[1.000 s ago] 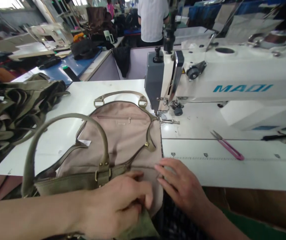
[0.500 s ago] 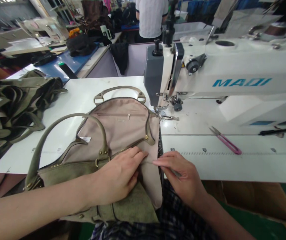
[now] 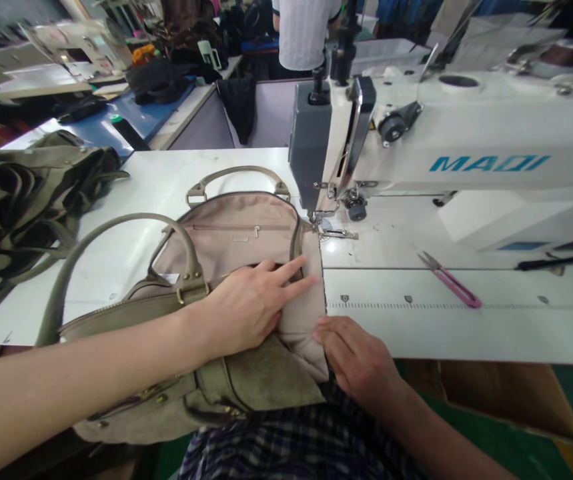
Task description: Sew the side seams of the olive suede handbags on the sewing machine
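An olive-green handbag with two arched handles lies partly over the table's front edge, its pinkish-beige lining turned up to view. The lining has a zipped pocket, and its right edge runs back to the presser foot of the sewing machine. My left hand rests on the lining, index and middle fingers stretched out and apart near the edge; its other fingers are partly hidden. Closer to me, my right hand pinches the lining's raw edge between thumb and fingers.
The white sewing machine fills the right side. Pink-handled thread snips lie on the white table. More olive bag pieces are heaped at left. A person in a white shirt stands at the back.
My left hand has moved up and its fingers have spread on the lining. My right hand has closed on the lining edge. The bag's near part has shifted left, its near handle tilting with it.
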`<state>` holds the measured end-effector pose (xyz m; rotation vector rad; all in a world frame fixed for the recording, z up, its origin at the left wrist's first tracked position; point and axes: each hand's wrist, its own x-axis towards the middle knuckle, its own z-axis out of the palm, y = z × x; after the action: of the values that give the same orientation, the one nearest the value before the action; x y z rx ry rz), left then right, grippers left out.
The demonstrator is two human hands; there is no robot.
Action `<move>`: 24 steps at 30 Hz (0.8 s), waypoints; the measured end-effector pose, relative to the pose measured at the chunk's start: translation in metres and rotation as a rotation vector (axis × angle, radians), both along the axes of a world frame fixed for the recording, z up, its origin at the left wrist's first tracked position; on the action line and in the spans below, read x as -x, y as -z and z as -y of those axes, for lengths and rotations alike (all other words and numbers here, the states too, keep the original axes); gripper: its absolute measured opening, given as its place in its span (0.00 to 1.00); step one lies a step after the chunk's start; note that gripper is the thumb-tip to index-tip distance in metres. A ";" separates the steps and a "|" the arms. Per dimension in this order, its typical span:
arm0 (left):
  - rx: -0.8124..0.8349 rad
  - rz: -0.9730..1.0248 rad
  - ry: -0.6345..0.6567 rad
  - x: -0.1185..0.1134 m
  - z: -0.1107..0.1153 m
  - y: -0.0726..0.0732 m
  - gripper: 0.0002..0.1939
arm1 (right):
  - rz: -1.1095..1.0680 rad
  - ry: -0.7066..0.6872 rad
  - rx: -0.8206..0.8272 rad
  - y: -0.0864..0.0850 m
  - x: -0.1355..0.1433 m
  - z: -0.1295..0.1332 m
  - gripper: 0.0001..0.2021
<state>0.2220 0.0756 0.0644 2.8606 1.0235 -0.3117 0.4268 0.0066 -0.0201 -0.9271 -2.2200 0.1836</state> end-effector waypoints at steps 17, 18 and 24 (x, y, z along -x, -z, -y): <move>0.194 -0.016 0.186 -0.008 -0.019 0.000 0.23 | 0.101 -0.057 -0.006 -0.007 -0.017 0.010 0.17; 0.198 -0.025 0.181 -0.008 -0.019 0.000 0.23 | 0.111 -0.073 -0.014 -0.008 -0.018 0.008 0.17; 0.178 0.004 0.154 -0.006 -0.027 0.006 0.25 | 0.117 -0.106 -0.046 -0.009 -0.024 -0.011 0.18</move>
<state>0.2283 0.1030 0.0580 2.7806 0.7348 -0.3872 0.4505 0.0180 -0.0107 -0.8146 -2.3731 0.1293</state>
